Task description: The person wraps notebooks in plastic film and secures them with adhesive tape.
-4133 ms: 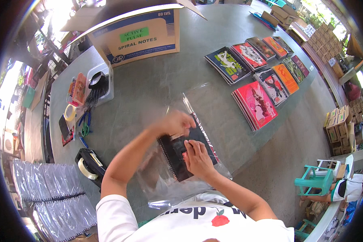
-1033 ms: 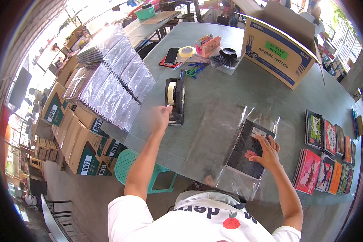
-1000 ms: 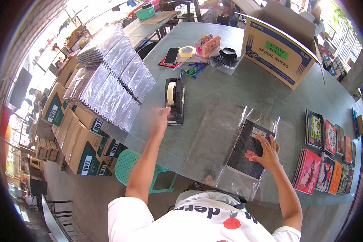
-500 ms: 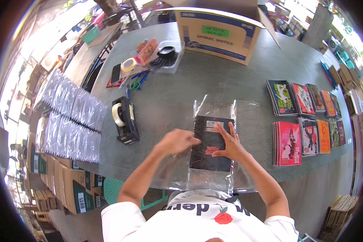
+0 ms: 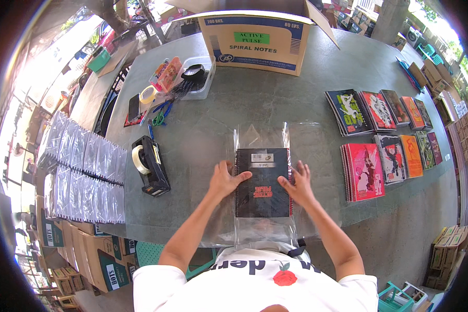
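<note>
A black spiral notebook (image 5: 263,205) lies on the table in front of me, with a white label near its far end and red lettering on its cover. Clear plastic film (image 5: 252,230) surrounds it and extends past its near and far ends. Beside the spiral edge is my left hand (image 5: 226,179), thumb stretched onto the cover and fingers apart from it. On the opposite side, my right hand (image 5: 299,185) is spread, its thumb tip touching the cover's right edge. Neither hand wraps round the notebook.
A black tape dispenser (image 5: 151,166) stands left, near stacks of plastic-wrapped notebooks (image 5: 86,192). Scissors (image 5: 160,117) and a clear plastic bin (image 5: 207,83) lie beyond. A large carton (image 5: 255,47) stands at the back. Colourful notebooks (image 5: 363,169) form two rows at right.
My left hand has opened from a closed shape, its thumb now on the cover. My right hand has moved off the cover's middle to its right edge. The view has shifted slightly.
</note>
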`<state>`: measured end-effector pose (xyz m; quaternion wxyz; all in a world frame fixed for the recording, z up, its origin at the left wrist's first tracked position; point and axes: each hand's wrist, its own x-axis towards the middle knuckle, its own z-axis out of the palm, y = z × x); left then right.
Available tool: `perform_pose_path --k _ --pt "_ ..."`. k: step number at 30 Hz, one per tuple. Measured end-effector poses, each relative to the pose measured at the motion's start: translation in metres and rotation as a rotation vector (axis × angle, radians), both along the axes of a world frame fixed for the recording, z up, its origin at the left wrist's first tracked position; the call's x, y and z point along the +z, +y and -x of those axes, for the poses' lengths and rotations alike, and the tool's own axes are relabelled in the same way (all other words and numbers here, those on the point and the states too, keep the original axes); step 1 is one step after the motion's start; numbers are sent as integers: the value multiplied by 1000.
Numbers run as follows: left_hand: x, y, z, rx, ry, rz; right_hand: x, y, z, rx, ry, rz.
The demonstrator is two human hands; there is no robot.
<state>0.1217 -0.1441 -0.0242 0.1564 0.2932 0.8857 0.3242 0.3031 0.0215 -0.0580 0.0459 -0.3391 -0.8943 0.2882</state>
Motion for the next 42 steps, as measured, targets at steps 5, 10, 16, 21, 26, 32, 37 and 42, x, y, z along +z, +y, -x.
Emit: perform_pose_path --k 5,10,16,21,26,32,37,42 --pt "8 0 -38 200 -463 -549 33 -38 4 -141 775 741" --pt "67 -20 -44 -98 -721 -1043 106 -37 -4 33 1036 787" --pt "42 -40 0 -659 -647 -682 104 -16 -28 337 578 797" --pt "116 -52 -29 -303 408 -648 103 -36 -42 65 996 377" --pt "174 -52 -58 -752 885 -369 91 -66 -59 3 934 -219" --pt "226 -71 -52 -1225 397 -206 121 -64 -52 240 733 -631" --pt "238 -59 -20 -865 893 15 108 -70 -60 85 1005 -575" --pt "252 -63 -34 -905 591 -91 86 -70 -62 8 973 -508"
